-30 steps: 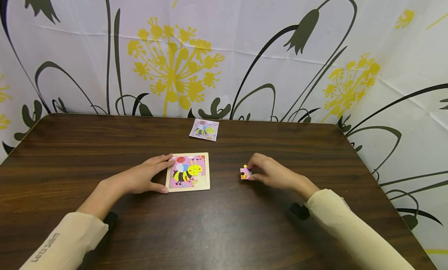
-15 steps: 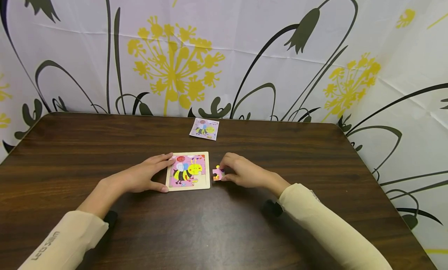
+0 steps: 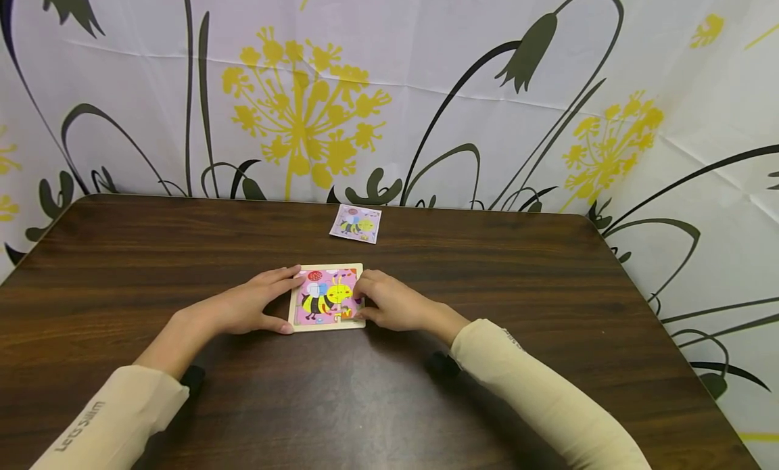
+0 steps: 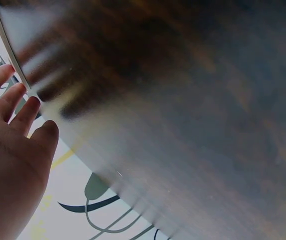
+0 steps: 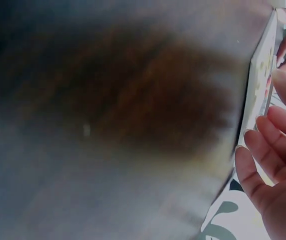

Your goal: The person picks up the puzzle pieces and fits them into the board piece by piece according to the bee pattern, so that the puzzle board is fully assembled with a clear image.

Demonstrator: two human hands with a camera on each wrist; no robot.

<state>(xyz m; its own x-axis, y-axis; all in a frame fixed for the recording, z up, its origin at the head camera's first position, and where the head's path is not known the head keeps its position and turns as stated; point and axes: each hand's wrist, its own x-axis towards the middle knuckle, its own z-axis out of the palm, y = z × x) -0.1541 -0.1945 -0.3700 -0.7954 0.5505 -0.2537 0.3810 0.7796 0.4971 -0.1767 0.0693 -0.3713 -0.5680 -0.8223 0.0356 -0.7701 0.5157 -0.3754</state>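
A square jigsaw puzzle (image 3: 322,326) of a bee, in a pale wooden frame, lies on the table. My left hand (image 3: 258,303) rests at its left side, fingers near the upper left corner and thumb at the lower left corner. In the left wrist view the fingers of the left hand (image 4: 15,145) look fairly straight. My right hand (image 3: 398,302) is over the board's right edge and pinches a puzzle piece (image 3: 346,313) at the lower right of the picture. Its fingers partly hide the piece, so I cannot tell if it lies flat. The right wrist view shows the right hand (image 5: 278,160) beside the frame.
A small printed picture card (image 3: 356,224) of the same bee lies behind the puzzle near the table's back edge. The dark wooden table (image 3: 341,402) meets a flower-printed curtain (image 3: 426,71) at the back and right.
My right hand has moved left with the puzzle piece, from the bare table to the right part of the puzzle. The left hand has stayed at the frame.
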